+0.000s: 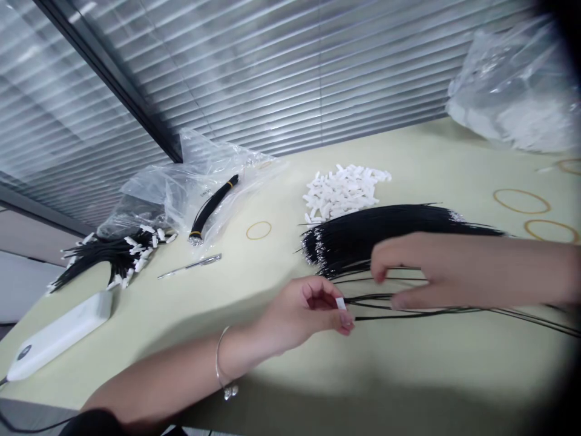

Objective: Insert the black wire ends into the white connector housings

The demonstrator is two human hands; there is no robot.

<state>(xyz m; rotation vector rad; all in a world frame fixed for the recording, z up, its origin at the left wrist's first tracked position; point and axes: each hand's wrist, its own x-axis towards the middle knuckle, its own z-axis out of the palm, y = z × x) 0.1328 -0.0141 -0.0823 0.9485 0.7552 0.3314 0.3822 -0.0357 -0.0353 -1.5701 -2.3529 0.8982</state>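
My left hand (313,309) pinches a small white plastic connector (341,303) between thumb and fingers. Thin black wires (376,313) run from it to the right, under my other hand. Just above these wires is my right hand (420,272), its thumb and curled fingers apart; nothing shows between them. Behind it lies a thick bundle of black wires (363,233) with shiny metal tips at its left end. A heap of loose white connectors (342,191) sits beyond that bundle.
At left lie finished-looking black wires with white connectors (113,254), a pen (190,265) and a white elongated device (61,336). A banded wire bundle (213,209) rests on a clear plastic bag (167,188). Rubber bands (521,191) and another bag (521,103) are at right.
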